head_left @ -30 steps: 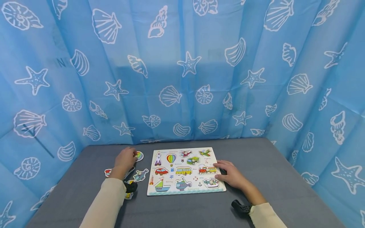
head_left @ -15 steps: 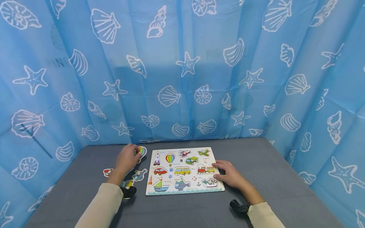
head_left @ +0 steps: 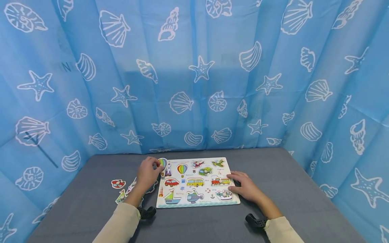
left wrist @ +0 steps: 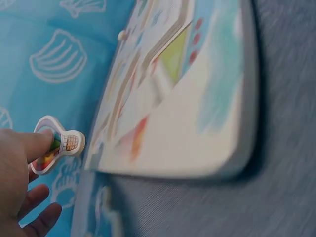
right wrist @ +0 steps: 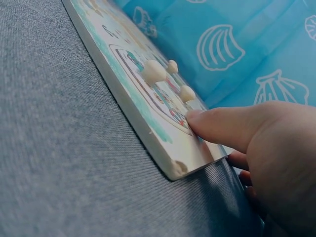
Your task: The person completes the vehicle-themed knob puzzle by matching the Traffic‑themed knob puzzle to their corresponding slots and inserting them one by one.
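My left hand pinches a hot-air-balloon puzzle piece between thumb and fingers, its wicker basket end facing outward in the left wrist view. In the head view this piece overlaps the board's upper left corner, beside the rocket picture. The white puzzle board lies flat, with a printed balloon near its top. At the board's right edge my right hand rests, its thumb touching the surface by the knobbed ship piece. Other fingers of that hand are partly hidden behind it.
Loose pieces lie left of the board, among them a red one and a sailboat; the left forearm covers some. Pale knobs stand up from the board. A blue shell-print curtain hangs behind the grey tabletop.
My left hand has carried the balloon piece rightward from the loose pieces to the board's upper left corner. My right hand stays at the board's right edge.
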The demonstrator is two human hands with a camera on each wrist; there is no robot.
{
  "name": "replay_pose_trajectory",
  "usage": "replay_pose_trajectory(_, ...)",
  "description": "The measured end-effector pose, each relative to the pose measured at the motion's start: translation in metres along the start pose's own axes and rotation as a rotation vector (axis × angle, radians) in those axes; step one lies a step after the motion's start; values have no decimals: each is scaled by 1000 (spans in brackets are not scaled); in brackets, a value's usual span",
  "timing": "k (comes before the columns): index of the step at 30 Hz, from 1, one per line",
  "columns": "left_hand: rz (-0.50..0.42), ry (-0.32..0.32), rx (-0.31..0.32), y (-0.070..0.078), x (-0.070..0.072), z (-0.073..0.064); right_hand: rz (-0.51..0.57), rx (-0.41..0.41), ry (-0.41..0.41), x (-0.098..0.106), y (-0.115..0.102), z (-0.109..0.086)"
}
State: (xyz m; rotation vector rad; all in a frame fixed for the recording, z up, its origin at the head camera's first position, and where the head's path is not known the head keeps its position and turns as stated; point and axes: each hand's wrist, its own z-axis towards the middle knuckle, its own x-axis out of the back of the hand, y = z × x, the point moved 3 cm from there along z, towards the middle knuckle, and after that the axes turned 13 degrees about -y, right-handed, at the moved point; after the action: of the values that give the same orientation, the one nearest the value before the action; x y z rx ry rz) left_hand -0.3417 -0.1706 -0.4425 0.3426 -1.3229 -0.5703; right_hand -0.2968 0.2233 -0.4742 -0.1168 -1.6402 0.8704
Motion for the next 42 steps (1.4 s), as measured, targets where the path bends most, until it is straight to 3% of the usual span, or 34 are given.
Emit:
replay_pose_trajectory(7, -130, -2, 44, 8, -19, -3, -2, 2, 0, 1, 0, 0)
replay_pose_trajectory(14, -172, 23, 22, 17, -31, -5, 0, 7, 4, 2, -1, -1)
replay_pose_trajectory(20, -215, 29, 53, 23, -39, -5, -8, 23, 11, 1, 0, -1)
replay_pose_trajectory(30, -209, 49, 88, 31, -50, -1, -5, 9, 7, 0, 0, -1)
replay_pose_trajectory(42, -146, 92, 23, 43, -63, 0, -10, 6, 11, 0, 1, -1)
